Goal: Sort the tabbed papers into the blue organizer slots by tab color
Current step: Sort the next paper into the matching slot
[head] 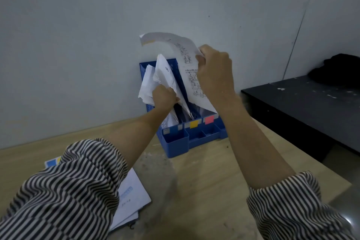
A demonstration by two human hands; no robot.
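Head view: at frame centre your left hand (pixel 164 96) clamps a bunch of papers (pixel 155 79) standing in the blue organizer (pixel 191 134) against the wall. Your right hand (pixel 213 66) pinches a curling printed sheet (pixel 187 54) above the right slots. More tabbed papers (pixel 132 198) lie on the surface (pixel 204 181), lower left.

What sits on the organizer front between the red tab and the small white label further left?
A yellow tab, on the blue organizer front between the red tab and white label, seen in the head view.
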